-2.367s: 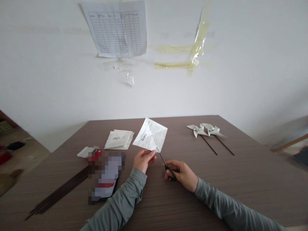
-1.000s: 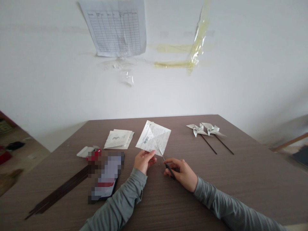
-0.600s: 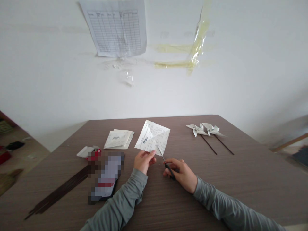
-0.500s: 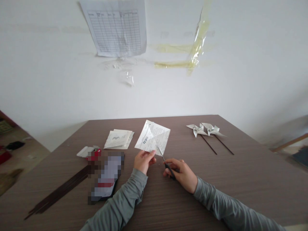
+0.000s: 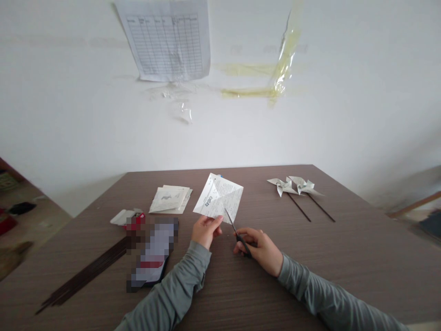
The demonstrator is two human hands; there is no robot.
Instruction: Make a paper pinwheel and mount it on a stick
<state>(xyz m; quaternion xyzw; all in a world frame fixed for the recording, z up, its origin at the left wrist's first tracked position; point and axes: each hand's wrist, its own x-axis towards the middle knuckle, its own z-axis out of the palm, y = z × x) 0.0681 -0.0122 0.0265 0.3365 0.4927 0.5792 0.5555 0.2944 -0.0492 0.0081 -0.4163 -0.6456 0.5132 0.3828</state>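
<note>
A square sheet of printed paper (image 5: 218,195) with diagonal creases is pinched along its near edge by my left hand (image 5: 206,231). My right hand (image 5: 261,247) grips black-handled scissors (image 5: 244,244), fingers in the handles. Their blades lie at the sheet's near corner, pointing towards its middle. Further right, two paper pinwheels (image 5: 283,186) on dark sticks rest on the table. Left of the held sheet is a small stack of paper squares (image 5: 168,200).
On the brown table (image 5: 330,271) a phone (image 5: 154,253), partly blurred out, lies beside my left forearm. A bundle of dark thin sticks (image 5: 86,273) and an open red-and-white box (image 5: 132,219) are further left. Behind stands a white wall (image 5: 241,138) with a taped chart (image 5: 168,43).
The held sheet has tilted very slightly, and a bit of blue now shows behind its far corner. Both hands and the scissors stay almost in place.
</note>
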